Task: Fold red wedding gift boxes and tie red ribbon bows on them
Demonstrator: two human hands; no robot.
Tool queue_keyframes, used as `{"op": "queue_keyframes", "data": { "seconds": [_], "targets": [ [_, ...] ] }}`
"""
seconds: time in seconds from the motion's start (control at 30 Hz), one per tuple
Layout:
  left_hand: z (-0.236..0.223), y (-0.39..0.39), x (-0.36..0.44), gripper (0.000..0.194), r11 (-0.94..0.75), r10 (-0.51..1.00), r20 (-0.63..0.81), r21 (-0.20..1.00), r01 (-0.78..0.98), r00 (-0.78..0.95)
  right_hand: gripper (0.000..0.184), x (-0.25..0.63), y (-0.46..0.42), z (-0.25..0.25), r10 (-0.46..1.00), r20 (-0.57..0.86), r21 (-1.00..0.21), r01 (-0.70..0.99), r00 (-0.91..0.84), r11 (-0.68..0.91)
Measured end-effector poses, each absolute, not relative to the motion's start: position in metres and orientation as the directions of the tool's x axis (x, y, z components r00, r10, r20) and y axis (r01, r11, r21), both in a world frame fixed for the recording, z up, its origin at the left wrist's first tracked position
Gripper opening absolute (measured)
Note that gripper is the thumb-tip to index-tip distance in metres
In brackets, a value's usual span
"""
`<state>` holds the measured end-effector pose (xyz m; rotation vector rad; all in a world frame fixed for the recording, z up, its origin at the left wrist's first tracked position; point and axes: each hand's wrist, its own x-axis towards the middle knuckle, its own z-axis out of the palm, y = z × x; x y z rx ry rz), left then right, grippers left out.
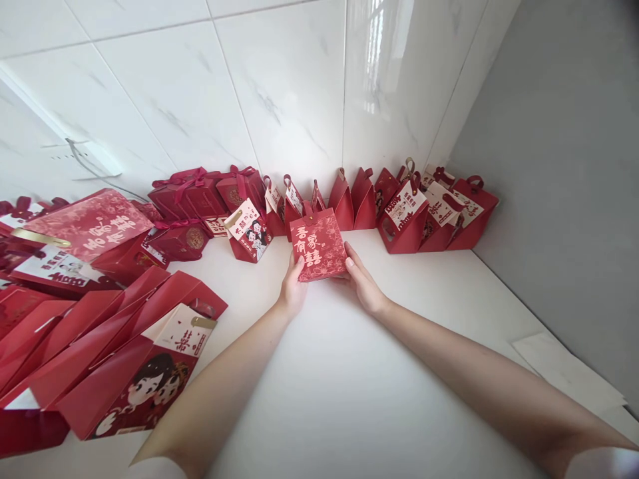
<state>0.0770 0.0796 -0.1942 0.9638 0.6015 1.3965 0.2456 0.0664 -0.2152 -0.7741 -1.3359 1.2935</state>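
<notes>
A small red gift box (318, 245) with white characters printed on its face stands on the white tabletop (349, 372), in the middle of the view. My left hand (292, 285) grips its lower left edge, fingers closed on the side. My right hand (363, 283) holds the box's right side, fingers wrapped behind it. Both forearms reach in from the bottom of the picture.
A row of red gift boxes (409, 216) lines the white tiled wall (279, 93) behind. A pile of flat and folded red boxes (114, 352) fills the left side. A grey wall (574, 166) closes the right. White paper sheets (569, 372) lie at the right edge.
</notes>
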Motion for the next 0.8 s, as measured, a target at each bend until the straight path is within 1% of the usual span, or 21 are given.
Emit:
{"op": "queue_keyframes", "data": {
  "seconds": [0.03,0.07,0.17,0.23,0.3,0.37,0.43,0.47,0.57,0.6,0.67,0.73,0.8],
  "targets": [
    [-0.193,0.080,0.076,0.049,-0.098,0.976,0.186,0.841,-0.532,0.114,0.071,0.245,0.067,-0.216,0.939,0.227,-0.949,-0.275,-0.260,0.154],
    [-0.192,0.080,0.075,0.050,-0.105,0.978,0.184,0.846,-0.522,0.101,0.072,0.245,0.067,-0.215,0.931,0.239,-0.939,-0.311,-0.276,0.148],
    [-0.191,0.080,0.072,0.049,-0.124,0.978,0.188,0.869,-0.480,0.086,0.069,0.244,0.063,-0.212,0.906,0.357,-0.910,-0.304,-0.229,0.282],
    [-0.193,0.080,0.072,0.050,-0.172,0.974,0.220,0.875,-0.452,0.054,0.064,0.244,0.062,-0.210,0.884,0.423,-0.886,-0.295,-0.199,0.357],
    [-0.197,0.080,0.072,0.057,-0.229,0.968,0.250,0.865,-0.447,-0.012,0.060,0.245,0.065,-0.211,0.874,0.444,-0.872,-0.318,-0.195,0.372],
    [-0.201,0.081,0.072,0.062,-0.257,0.964,0.257,0.850,-0.460,-0.063,0.061,0.247,0.069,-0.213,0.878,0.436,-0.874,-0.326,-0.198,0.361],
    [-0.203,0.082,0.072,0.058,-0.264,0.963,0.256,0.853,-0.451,-0.079,0.064,0.249,0.071,-0.216,0.876,0.440,-0.881,-0.285,-0.199,0.377],
    [-0.203,0.083,0.071,0.055,-0.264,0.963,0.258,0.862,-0.432,-0.075,0.062,0.250,0.071,-0.216,0.871,0.444,-0.886,-0.252,-0.212,0.390],
    [-0.203,0.081,0.070,0.048,-0.247,0.967,0.256,0.910,-0.334,-0.018,0.047,0.250,0.069,-0.215,0.854,0.447,-0.894,-0.164,-0.267,0.417],
    [-0.203,0.080,0.071,0.048,-0.245,0.966,0.257,0.925,-0.292,0.004,0.045,0.249,0.068,-0.213,0.852,0.453,-0.892,-0.148,-0.264,0.428],
    [-0.204,0.077,0.072,0.047,-0.253,0.962,0.268,0.945,-0.209,0.047,0.046,0.250,0.067,-0.203,0.851,0.486,-0.874,-0.099,-0.199,0.476],
    [-0.204,0.076,0.075,0.048,-0.272,0.955,0.287,0.950,-0.155,0.080,0.047,0.252,0.068,-0.186,0.830,0.546,-0.836,-0.011,-0.114,0.548],
    [-0.204,0.074,0.076,0.048,-0.286,0.949,0.299,0.950,-0.125,0.096,0.049,0.258,0.070,-0.160,0.778,0.617,-0.775,0.083,-0.117,0.627]
  ]
}}
